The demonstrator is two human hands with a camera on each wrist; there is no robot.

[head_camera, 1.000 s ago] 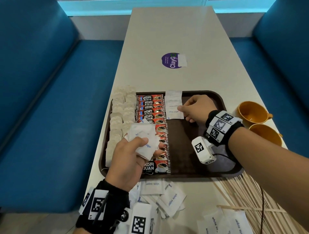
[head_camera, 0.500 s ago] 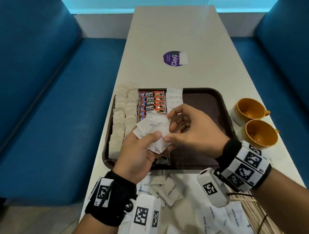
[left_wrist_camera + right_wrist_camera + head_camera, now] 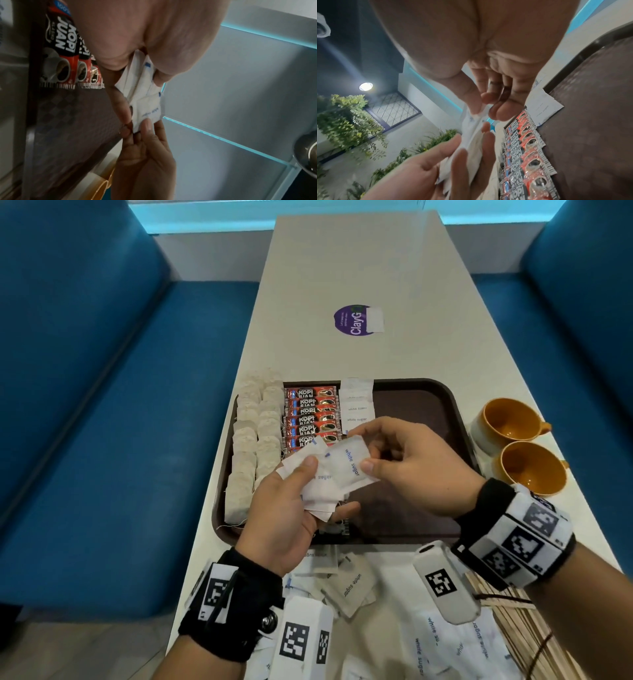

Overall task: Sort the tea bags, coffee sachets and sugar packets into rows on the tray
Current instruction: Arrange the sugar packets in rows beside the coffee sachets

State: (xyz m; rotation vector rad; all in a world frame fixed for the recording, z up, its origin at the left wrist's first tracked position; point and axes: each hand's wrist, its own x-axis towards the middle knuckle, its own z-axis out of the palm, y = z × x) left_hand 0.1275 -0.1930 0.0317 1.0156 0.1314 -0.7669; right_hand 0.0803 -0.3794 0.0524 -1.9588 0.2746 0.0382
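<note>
Sugar packets (image 3: 320, 486) bunched in left hand (image 3: 287, 517) fingers; right hand (image 3: 416, 470) fingers pinch top packet (image 3: 352, 463) above tray (image 3: 442, 392).

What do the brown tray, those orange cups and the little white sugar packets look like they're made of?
Tray: probably moulded plastic, dark brown, with a fine textured floor and a smooth rounded rim.
Cups: likely glazed ceramic; glossy orange with light reflections and thick walls.
Sugar packets: thin matte paper, creased and bent where the left hand and right hand hold them.
</note>
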